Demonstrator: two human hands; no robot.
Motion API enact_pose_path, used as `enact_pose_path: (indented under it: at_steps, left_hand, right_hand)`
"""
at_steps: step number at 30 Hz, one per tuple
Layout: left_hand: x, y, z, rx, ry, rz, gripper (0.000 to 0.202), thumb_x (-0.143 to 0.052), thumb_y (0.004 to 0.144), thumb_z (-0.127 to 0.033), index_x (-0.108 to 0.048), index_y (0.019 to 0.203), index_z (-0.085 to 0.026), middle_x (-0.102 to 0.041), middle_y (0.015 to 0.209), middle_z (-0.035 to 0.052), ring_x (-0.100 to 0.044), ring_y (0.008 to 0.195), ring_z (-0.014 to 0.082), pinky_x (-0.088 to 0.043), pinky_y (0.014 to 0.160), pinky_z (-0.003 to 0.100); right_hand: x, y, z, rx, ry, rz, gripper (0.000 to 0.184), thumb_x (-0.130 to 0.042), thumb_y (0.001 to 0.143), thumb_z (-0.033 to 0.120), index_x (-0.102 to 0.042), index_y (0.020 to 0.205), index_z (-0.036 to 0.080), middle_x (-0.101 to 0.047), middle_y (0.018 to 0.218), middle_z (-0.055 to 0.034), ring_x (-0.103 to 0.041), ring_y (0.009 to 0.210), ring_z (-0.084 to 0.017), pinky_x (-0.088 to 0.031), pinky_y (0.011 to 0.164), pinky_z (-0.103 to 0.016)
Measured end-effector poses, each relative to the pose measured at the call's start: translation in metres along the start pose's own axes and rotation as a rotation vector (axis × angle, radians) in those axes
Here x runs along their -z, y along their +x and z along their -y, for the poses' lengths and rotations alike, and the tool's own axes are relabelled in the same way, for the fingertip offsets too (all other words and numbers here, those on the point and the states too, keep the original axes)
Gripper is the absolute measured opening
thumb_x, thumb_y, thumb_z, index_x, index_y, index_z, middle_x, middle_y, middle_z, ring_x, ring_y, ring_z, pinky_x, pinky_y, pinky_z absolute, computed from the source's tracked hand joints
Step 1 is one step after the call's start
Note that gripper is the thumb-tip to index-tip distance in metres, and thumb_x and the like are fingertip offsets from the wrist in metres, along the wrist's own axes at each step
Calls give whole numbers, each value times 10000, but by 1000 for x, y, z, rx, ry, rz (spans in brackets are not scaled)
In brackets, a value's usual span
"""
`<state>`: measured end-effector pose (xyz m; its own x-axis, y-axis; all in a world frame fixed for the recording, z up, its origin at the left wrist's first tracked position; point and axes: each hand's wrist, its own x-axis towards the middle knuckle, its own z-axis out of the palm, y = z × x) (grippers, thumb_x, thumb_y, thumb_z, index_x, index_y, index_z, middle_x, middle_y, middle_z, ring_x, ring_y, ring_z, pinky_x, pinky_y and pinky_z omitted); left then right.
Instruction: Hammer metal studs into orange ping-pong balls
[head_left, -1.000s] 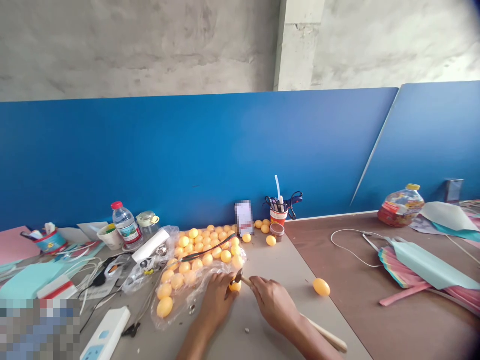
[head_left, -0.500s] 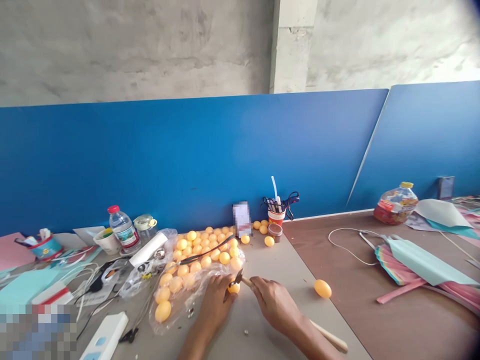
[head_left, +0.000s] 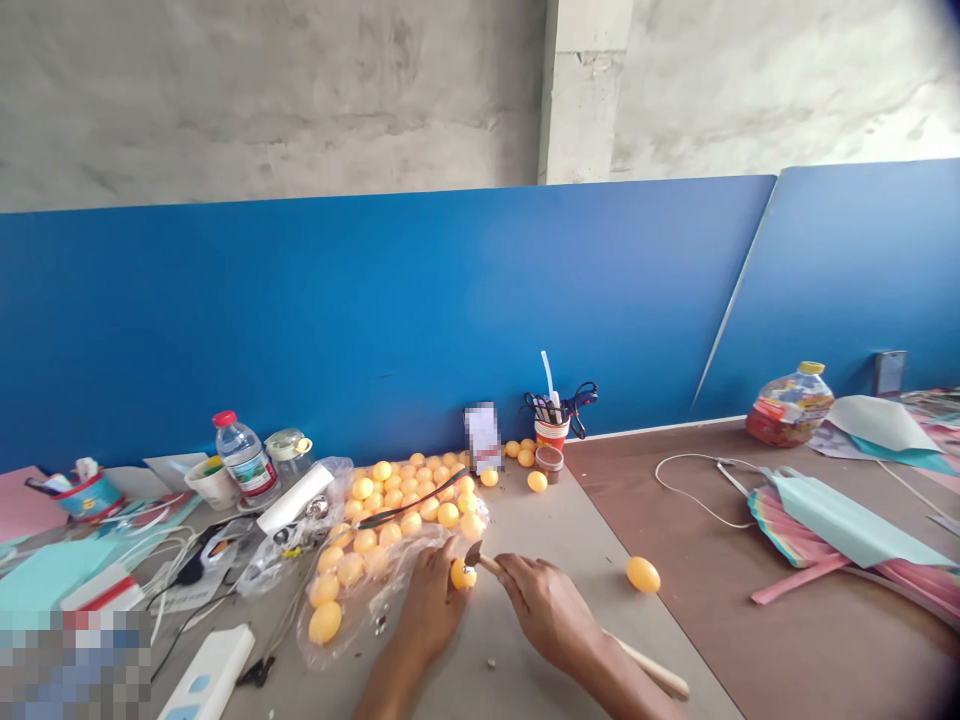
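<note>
My left hand [head_left: 433, 594] rests low on the desk, its fingers closed round an orange ping-pong ball [head_left: 462, 575]. Something small and shiny shows at the top of that ball, too small to name. My right hand [head_left: 541, 603] is wrapped round the wooden handle of a hammer [head_left: 645, 664], whose dark metal head lies right at the ball. The handle's far end comes out beneath my right wrist. Beside my left hand, many more orange balls [head_left: 390, 534] lie in a clear plastic bag [head_left: 315, 655], with a dark strap across them.
A loose orange ball [head_left: 643, 575] lies to the right. Further back stand a phone [head_left: 482, 437], a lidded tub [head_left: 549, 463] and a pen cup [head_left: 551, 434]. On the left are a water bottle [head_left: 246, 458], cables and a power strip [head_left: 208, 674]. A blue partition [head_left: 375, 320] borders the desk.
The hammer head has shifted slightly left and up, and more of the held ball shows. My left fingers have moved a little. Both hands keep their hold.
</note>
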<state>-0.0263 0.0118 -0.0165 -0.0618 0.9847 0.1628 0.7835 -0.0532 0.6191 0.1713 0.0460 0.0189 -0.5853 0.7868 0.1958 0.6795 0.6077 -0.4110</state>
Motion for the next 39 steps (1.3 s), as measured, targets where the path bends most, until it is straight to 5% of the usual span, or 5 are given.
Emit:
enact_pose_path:
  at_steps: [7,23,30,39]
  left_hand:
    - [-1,1,-1,2,-4,18,346,-499,760,-215,-599,1091,-195,-647,1107,75,-526,1096,265,-402,999,421]
    - [1,1,-2,-9,12,-7,345,-505,775,-224,-603,1106,-216,-666,1100,62,-545,1082,271,-422,980,420]
    - [5,0,-7,39,-20,-32,329,-517,776,-245,-614,1087,-195,-663,1098,65,-560,1088,268,-441,982,419]
    - [-3,3,10,66,-155,-180,369,-558,774,-343,-599,1113,-204,-671,1125,109,-608,1089,273,-470,982,450]
  right_hand:
    - [-5,0,3,17,-32,18,288,-315,994,251,-594,935,212,-719,841,-42,-652,710,-169,-312,594,-249]
    - [-4,4,4,-15,-63,26,273,-346,979,238,-610,910,216,-714,807,-39,-639,682,-163,-323,587,-237]
    - [0,9,-19,-101,-42,-191,279,-337,976,247,-604,1048,209,-708,940,-61,-621,710,-172,-378,698,-266]
    - [-6,19,-38,-257,-192,-52,160,-425,942,192,-584,948,199,-692,960,-56,-648,785,-177,-364,750,-292]
